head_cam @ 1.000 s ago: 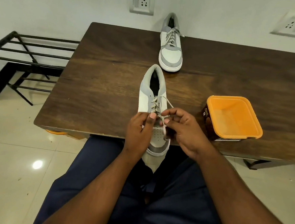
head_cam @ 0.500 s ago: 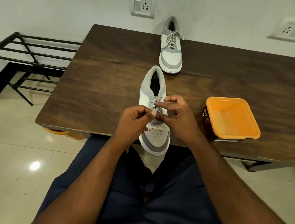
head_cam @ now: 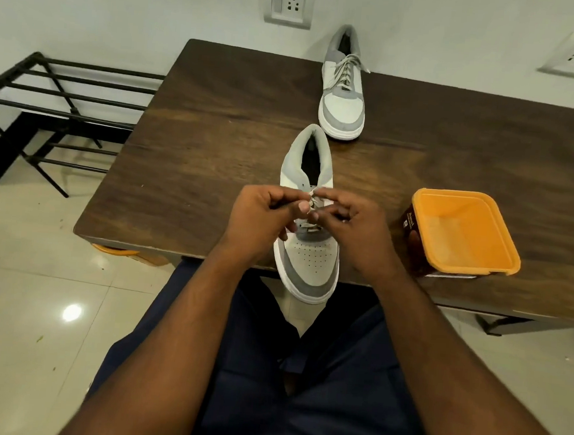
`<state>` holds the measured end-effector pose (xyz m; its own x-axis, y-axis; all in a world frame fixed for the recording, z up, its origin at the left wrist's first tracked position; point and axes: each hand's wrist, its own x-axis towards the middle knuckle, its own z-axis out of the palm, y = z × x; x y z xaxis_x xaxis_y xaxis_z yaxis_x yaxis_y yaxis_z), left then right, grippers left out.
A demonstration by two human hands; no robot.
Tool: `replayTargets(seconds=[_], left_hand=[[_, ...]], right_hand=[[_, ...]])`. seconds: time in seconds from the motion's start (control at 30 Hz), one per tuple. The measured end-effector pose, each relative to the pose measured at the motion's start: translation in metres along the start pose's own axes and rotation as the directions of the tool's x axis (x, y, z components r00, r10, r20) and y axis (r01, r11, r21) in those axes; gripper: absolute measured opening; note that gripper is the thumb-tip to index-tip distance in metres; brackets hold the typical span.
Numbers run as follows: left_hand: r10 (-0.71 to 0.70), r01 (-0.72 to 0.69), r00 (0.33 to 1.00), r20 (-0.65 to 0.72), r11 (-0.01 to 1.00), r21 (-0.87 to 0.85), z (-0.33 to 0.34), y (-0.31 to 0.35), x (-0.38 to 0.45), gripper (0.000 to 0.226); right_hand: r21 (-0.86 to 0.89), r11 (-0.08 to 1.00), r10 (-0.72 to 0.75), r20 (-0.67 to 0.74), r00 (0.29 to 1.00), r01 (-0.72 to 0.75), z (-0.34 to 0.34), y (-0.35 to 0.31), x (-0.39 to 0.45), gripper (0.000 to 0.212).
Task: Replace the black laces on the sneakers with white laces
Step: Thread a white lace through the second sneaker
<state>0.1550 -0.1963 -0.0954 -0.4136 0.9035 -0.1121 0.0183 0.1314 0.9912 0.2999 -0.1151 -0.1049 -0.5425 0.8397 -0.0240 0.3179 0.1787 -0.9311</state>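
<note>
Sneaker (head_cam: 309, 260) toe overhangs table (head_cam: 186, 175) edge, hands pinching lace (head_cam: 311, 202).

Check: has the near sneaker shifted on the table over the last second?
Yes. The near sneaker slid away from the person: less of its toe overhangs the table edge, and its heel sits closer to the far sneaker.

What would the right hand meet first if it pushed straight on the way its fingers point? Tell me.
The right hand points left across the near sneaker, so it would most likely meet the left hand first; their fingertips look almost touching over the white lace.
</note>
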Motion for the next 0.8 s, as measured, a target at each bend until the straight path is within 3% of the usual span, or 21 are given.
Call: replayTargets(seconds=[0.07, 0.13, 0.27, 0.33, 0.4, 0.47, 0.57, 0.63, 0.73, 0.8], left_hand=[[-0.017, 0.017, 1.000, -0.004, 0.998, -0.060, -0.004, 0.004, 0.009, 0.015], [0.003, -0.003, 1.000, 0.000, 0.998, -0.057, -0.009, 0.006, 0.016, 0.019], [0.053, -0.053, 0.995, 0.086, 0.999, 0.000, -0.006, 0.009, 0.021, 0.061], [0.047, -0.049, 0.989, 0.142, 0.999, 0.007, -0.002, 0.012, 0.022, 0.078], [0.013, -0.011, 0.989, 0.150, 1.000, -0.017, -0.001, 0.017, 0.026, 0.072], [-0.009, 0.010, 0.991, 0.137, 1.000, -0.006, -0.002, 0.021, 0.031, 0.049], [0.057, -0.055, 0.998, -0.020, 0.991, 0.118, -0.001, 0.013, 0.045, 0.015], [0.105, -0.076, 0.987, -0.120, 0.971, 0.228, -0.003, 0.002, 0.056, 0.018], [0.142, -0.116, 0.990, -0.021, 0.877, 0.467, -0.004, -0.015, 0.067, 0.030], [0.147, -0.144, 0.989, 0.029, 0.872, 0.467, -0.002, -0.025, 0.066, 0.039]], right_hand=[[0.113, 0.993, 0.053, -0.128, 0.990, -0.039, -0.004, 0.001, 0.002, 0.016], [0.101, 0.994, 0.057, -0.164, 0.985, -0.041, -0.011, 0.003, 0.003, 0.016], [0.140, 0.990, 0.006, 0.009, 1.000, -0.007, -0.010, -0.001, 0.005, 0.043], [0.204, 0.979, -0.019, 0.044, 0.999, 0.009, -0.006, -0.007, 0.008, 0.042], [0.235, 0.971, -0.031, -0.021, 0.999, 0.035, -0.004, -0.010, 0.012, 0.025], [0.195, 0.980, -0.028, -0.082, 0.996, 0.043, -0.003, -0.010, 0.016, 0.008], [0.189, 0.982, 0.017, -0.158, 0.987, 0.014, 0.000, -0.008, 0.022, 0.007], [0.157, 0.988, 0.031, -0.205, 0.978, 0.001, -0.001, -0.007, 0.027, 0.009], [0.045, 0.999, 0.032, -0.211, 0.977, -0.022, -0.001, -0.005, 0.033, 0.014], [-0.028, 0.999, 0.034, -0.199, 0.979, -0.041, 0.000, -0.003, 0.038, 0.013]])
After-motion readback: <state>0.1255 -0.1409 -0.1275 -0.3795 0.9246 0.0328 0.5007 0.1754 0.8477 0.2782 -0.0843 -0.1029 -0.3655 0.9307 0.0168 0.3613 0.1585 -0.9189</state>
